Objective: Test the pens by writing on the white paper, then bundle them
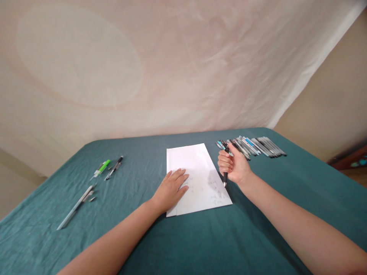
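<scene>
A white sheet of paper point(197, 172) with faint scribbles lies in the middle of the table. My left hand point(171, 188) rests flat on its lower left part, fingers stretched out. My right hand point(233, 165) is closed in a fist round a dark pen point(225, 179), held upright with its tip pointing down just above the paper's right edge.
The table is covered in a teal cloth point(258, 229). A row of several pens point(252, 146) lies at the far right. On the left lie a green pen point(101, 168), a black pen point(114, 168) and a white pen point(77, 206) with small parts beside it. A pale sheet hangs behind.
</scene>
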Demonstrator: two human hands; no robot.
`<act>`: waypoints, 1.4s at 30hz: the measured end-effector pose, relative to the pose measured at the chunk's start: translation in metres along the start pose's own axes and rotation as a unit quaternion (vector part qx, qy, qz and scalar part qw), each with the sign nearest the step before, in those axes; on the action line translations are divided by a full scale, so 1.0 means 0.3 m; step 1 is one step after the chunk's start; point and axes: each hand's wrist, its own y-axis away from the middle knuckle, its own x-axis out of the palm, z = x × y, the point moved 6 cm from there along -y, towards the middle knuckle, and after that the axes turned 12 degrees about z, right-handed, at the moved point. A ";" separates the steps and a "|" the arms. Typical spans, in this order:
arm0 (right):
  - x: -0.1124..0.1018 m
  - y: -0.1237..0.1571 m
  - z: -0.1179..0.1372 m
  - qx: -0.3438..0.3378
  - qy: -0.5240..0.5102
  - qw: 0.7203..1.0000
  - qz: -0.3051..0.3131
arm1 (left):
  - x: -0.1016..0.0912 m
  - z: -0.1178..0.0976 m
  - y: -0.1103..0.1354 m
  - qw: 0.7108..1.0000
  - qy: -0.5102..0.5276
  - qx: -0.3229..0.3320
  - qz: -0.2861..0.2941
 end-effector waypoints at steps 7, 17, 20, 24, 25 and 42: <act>-0.011 0.001 -0.004 0.005 -0.004 1.000 -0.003 | -0.004 0.009 -0.005 0.999 0.047 0.003 -0.007; -0.028 0.001 -0.005 0.006 -0.012 1.000 -0.005 | -0.021 0.061 -0.026 0.989 0.143 -0.015 -0.030; -0.035 0.001 -0.003 0.002 -0.013 1.000 -0.004 | -0.020 0.061 -0.027 0.989 0.144 -0.007 -0.027; -0.043 0.002 -0.002 -0.001 -0.010 1.000 -0.008 | -0.019 0.063 -0.028 0.989 0.146 -0.004 -0.024; -0.044 0.002 -0.002 -0.001 -0.009 1.000 -0.009 | -0.018 0.064 -0.028 0.989 0.145 -0.004 -0.024; -0.046 0.003 0.000 -0.003 0.011 1.000 -0.021 | -0.015 0.068 -0.027 0.989 0.145 0.001 -0.036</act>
